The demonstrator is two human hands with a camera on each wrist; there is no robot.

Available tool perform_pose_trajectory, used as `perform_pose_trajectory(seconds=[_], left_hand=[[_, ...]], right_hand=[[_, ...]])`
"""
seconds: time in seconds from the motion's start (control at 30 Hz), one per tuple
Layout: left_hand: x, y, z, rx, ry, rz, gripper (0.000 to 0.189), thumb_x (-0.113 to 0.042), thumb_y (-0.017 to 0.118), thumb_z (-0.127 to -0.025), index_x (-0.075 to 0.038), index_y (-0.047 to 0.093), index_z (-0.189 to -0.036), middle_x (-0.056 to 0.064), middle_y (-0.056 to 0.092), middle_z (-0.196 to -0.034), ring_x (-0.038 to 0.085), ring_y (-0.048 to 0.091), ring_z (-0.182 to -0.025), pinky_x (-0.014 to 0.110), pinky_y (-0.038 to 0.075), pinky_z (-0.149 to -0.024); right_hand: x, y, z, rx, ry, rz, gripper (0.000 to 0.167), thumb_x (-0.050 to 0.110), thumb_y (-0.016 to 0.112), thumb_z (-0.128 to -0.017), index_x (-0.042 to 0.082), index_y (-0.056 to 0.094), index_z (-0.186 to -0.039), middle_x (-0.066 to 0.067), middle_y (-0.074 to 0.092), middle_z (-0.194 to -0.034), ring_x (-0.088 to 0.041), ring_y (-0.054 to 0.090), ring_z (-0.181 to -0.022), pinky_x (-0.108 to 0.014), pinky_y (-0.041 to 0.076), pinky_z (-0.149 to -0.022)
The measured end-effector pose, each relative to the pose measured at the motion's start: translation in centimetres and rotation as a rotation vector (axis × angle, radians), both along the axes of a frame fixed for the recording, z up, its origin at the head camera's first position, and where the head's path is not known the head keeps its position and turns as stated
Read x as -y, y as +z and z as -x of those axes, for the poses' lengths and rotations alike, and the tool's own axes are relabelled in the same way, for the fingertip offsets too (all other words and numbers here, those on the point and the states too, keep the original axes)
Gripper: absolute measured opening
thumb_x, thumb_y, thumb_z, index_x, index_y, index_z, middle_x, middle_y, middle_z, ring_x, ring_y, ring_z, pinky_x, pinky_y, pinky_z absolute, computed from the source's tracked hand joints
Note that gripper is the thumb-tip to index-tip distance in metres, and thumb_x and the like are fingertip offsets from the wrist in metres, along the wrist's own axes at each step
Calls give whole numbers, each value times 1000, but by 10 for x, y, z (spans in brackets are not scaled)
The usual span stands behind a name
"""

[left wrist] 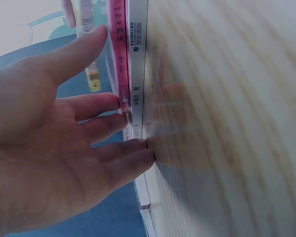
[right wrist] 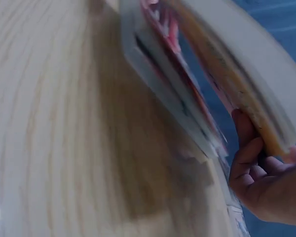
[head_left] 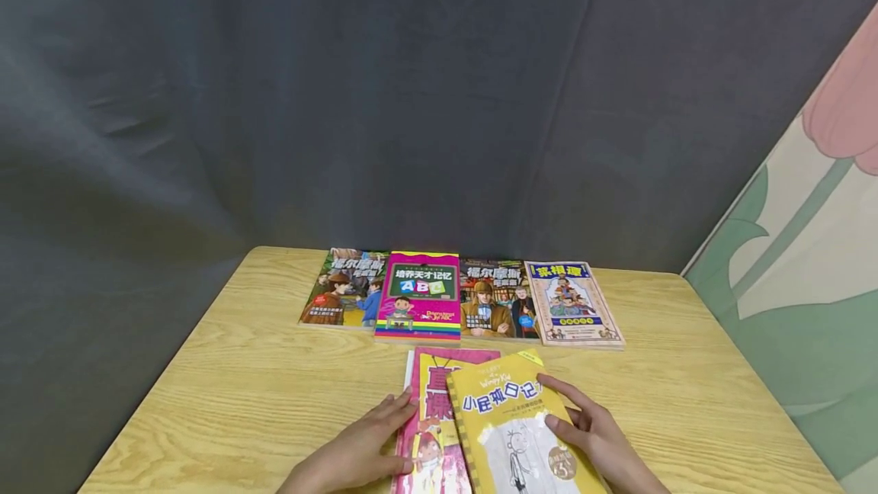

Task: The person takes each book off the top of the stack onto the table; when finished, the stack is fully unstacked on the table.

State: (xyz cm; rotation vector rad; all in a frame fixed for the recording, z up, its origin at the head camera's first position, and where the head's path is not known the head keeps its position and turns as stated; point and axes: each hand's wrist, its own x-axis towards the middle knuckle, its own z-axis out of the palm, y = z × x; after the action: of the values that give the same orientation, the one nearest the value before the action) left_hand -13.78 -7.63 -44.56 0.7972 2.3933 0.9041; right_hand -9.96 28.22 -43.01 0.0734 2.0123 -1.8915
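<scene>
My right hand (head_left: 595, 431) grips the right edge of a yellow comic book (head_left: 524, 395), thumb on the cover. The right wrist view shows that book tilted and raised over the stack, with fingers (right wrist: 246, 160) curled at its edge. Beneath it lies a pink book (head_left: 411, 441), partly covered by the yellow one. A white-spined book (left wrist: 137, 74) is under the pink one on the table. My left hand (head_left: 363, 441) is at the left side of this stack, its fairly straight fingertips touching the spines and its thumb close to the pink book's upper edge.
A row of books lies at the back of the wooden table (head_left: 240, 380): a Holmes book (head_left: 343, 292), a magenta ABC book (head_left: 418, 303), another Holmes book (head_left: 497, 307) and a pale blue-titled book (head_left: 575, 307). A dark curtain (head_left: 425, 97) hangs behind; a flowered cloth (head_left: 809, 280) is at right.
</scene>
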Motion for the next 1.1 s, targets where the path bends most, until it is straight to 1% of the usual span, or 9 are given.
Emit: perform_pose_trajectory(seconds=[0.13,0.27,0.43,0.5,0.6,0.8,0.97,1.03,1.1], left_hand=[[0,1,-1,-7,-3,-5,75,-46,64,-88,-8,38,-148,8,24,-158,39,24,-141,59,27,-108],[0,1,-2,-4,-1,-10,75,-45,64,-88,-8,38,-148,8,24,-158,39,24,-141,59,27,-108],[0,2,-3,-14,7,-9,74,-44,65,-88,-9,38,-148,7,24,-158,39,24,-141,59,27,-108],[0,2,-3,-21,13,-9,74,-43,65,-88,-10,39,-148,6,23,-158,38,24,-141,59,27,-108],[0,3,-4,-23,16,-12,74,-43,65,-88,-10,39,-148,5,23,-158,38,23,-141,59,26,-109],[0,3,-3,-19,17,-10,74,-44,65,-88,-10,38,-148,5,23,-158,38,23,-142,59,26,-109],[0,3,-3,-23,20,-8,75,-44,65,-87,-10,38,-148,6,23,-158,38,23,-142,59,25,-109],[-1,3,-4,-24,18,-14,75,-44,65,-87,-9,38,-148,6,23,-158,39,23,-141,59,24,-109],[-1,4,-3,-24,20,-22,75,-44,65,-87,-8,38,-148,7,24,-158,39,23,-141,59,24,-109]], right_hand=[[-11,7,-2,53,-106,11,62,20,55,-98,21,26,-153,-16,65,-114,-34,68,-92,-43,57,-74],[-29,11,-2,99,-207,-35,61,23,54,-99,28,27,-153,-12,65,-115,-33,68,-92,-43,57,-75],[-48,11,-3,152,-316,-155,61,23,54,-99,28,27,-153,-9,66,-112,-30,68,-89,-40,57,-71],[-55,8,-4,163,-342,-194,61,23,54,-99,26,27,-153,-9,66,-110,-29,68,-88,-39,57,-70],[-65,0,-5,175,-356,-238,62,25,55,-98,24,27,-153,-9,67,-108,-27,68,-86,-38,56,-69],[-74,-15,-5,153,-344,-337,66,26,60,-96,17,29,-153,-12,67,-111,-24,68,-83,-36,55,-67],[-69,-18,2,129,-345,-424,64,29,60,-95,16,32,-152,-11,68,-104,-22,66,-78,-34,53,-62],[-68,-18,4,120,-336,-468,64,30,60,-96,15,33,-151,-11,68,-104,-20,65,-77,-32,52,-61],[-67,-18,8,113,-320,-483,63,30,59,-96,14,32,-151,-12,67,-106,-20,65,-77,-32,53,-61]])
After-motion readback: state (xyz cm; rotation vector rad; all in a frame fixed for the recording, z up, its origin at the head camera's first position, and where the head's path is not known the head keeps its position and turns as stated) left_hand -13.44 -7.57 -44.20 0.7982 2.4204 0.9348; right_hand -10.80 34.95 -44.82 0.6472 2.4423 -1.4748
